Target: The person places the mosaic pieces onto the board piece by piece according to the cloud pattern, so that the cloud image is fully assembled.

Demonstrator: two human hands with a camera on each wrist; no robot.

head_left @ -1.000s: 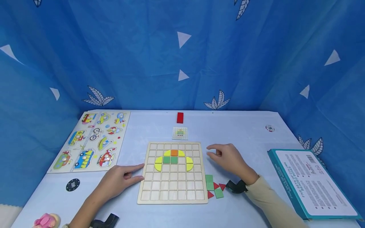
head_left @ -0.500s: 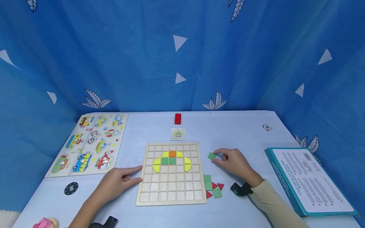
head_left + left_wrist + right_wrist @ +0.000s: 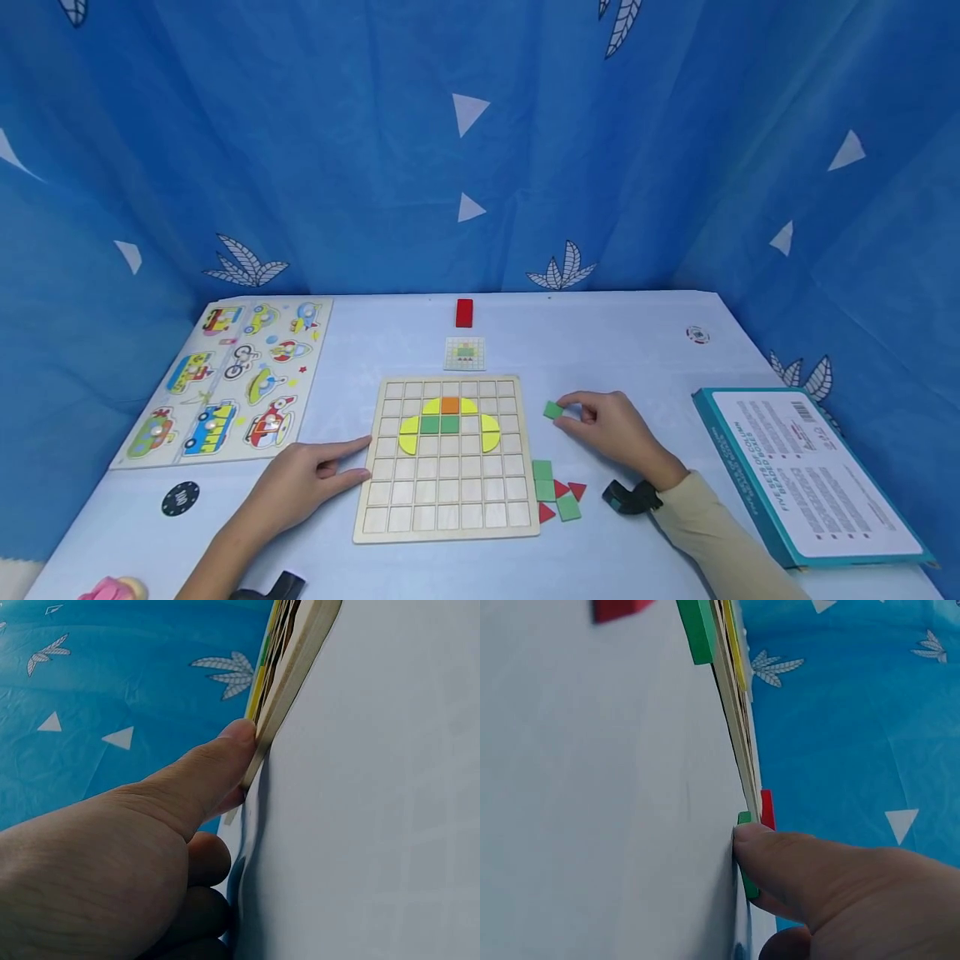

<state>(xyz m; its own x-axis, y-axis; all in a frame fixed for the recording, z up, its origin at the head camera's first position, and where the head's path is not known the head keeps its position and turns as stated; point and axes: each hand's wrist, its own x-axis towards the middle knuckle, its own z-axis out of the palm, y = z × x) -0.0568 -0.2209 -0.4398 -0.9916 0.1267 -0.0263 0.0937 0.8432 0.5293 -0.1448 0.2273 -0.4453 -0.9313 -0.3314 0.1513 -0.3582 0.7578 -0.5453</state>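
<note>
A wooden grid board (image 3: 447, 517) lies mid-table. Set in its upper cells are an orange square (image 3: 450, 405), two green squares (image 3: 430, 424) and several yellow rounded pieces (image 3: 490, 442). My left hand (image 3: 303, 483) touches the board's left edge with thumb and extended index finger; the left wrist view shows the thumb (image 3: 238, 733) against that edge. To the right of the board, my right hand (image 3: 615, 429) pinches a green square tile (image 3: 552, 410) between thumb and index finger. The right wrist view shows this tile (image 3: 750, 886) edge-on, partly behind the thumb.
Loose green tiles (image 3: 568, 507) and red triangles (image 3: 577, 491) lie by the board's lower right. Behind it are a small pattern card (image 3: 465, 354) and a red block (image 3: 464, 313). A vehicle puzzle (image 3: 225, 375) lies left, a teal-edged box (image 3: 817, 475) right, a black chip (image 3: 181, 498) front left.
A second ago no tile showed at my right fingertips; now they pinch a green one. My right hand has shifted slightly down. My left hand keeps its place at the board's edge.
</note>
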